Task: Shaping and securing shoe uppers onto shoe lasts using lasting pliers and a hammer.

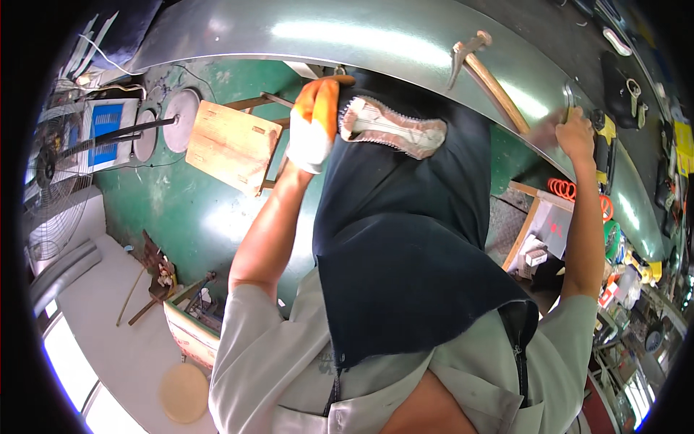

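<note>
At one o'clock over my dark cloth apron (pixel 426 289), the jagged brown-and-white bone-shaped piece (pixel 394 129) risked slipping if bumped by my orange-and-white-gloved left grip (pixel 314 124), though whether that or my bare right grip (pixel 576 137) was closed I couldn't tell.

The desk (pixel 217 32) has a glossy grey metallic band curving along its near edge and a darker surface beyond. A wooden-handled hammer (pixel 500 92) lies slantwise on the band, its handle end toward the near edge. Toward the right end lie a small white oblong object (pixel 617 41), a black pouch (pixel 618 79) and a yellow-and-black item (pixel 607 130), its kind unclear.
</note>
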A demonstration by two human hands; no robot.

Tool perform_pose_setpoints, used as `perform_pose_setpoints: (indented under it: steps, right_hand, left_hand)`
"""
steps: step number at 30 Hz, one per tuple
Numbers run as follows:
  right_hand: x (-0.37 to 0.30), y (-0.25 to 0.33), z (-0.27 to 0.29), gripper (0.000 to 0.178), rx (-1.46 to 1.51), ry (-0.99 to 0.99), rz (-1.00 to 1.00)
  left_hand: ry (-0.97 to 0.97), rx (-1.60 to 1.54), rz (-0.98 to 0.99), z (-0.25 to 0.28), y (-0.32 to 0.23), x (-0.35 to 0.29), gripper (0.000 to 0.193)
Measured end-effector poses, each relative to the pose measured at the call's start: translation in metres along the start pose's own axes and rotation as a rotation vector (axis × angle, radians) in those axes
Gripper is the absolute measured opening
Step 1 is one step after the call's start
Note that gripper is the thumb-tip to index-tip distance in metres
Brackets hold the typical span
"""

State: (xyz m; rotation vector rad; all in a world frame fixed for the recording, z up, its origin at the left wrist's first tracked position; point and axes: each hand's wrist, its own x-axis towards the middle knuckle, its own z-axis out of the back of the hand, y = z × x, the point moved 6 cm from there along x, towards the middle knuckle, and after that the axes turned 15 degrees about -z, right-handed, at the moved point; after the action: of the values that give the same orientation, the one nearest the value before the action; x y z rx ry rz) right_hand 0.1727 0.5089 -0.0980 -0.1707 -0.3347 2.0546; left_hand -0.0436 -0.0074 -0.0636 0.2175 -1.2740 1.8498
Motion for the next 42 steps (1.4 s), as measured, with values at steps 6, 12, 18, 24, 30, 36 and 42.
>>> perform_pose_setpoints:
  steps: [6, 12, 18, 24, 30, 36, 42]
  right_hand:
    - [-0.08, 0.048, 0.088, 0.036, 0.726, 0.008, 0.033]
    - [-0.256, 0.157, 0.132, 0.027, 1.276, 1.134, 0.451]
    - [-0.262, 0.174, 0.122, 0.023, 1.094, 0.932, 0.735]
    - [-0.259, 0.176, 0.127, 0.021, 1.031, 1.099, 0.731]
    - [-0.263, 0.181, 0.118, 0.023, 1.029, 1.143, 0.711]
    - [-0.271, 0.182, 0.117, 0.026, 0.955, 0.799, 0.775]
    - [-0.279, 0.178, 0.112, 0.03, 0.96, 0.305, 0.781]
  left_hand:
    - [-0.133, -0.161, 0.36, -0.014, 0.001, 0.009, 0.035]
    - [-0.11, -0.195, 0.246, -0.014, -0.001, 0.012, 0.035]
    - [0.099, 0.352, -0.328, -0.017, -0.04, 0.019, 0.016]
    - [0.101, 0.346, -0.19, -0.017, -0.048, 0.021, 0.014]
    - [0.063, 0.161, 0.015, -0.017, -0.052, 0.022, 0.012]
    - [0.061, 0.123, -0.013, -0.016, -0.045, 0.018, 0.017]
    - [0.153, 0.131, -0.095, -0.015, -0.046, 0.022, 0.025]
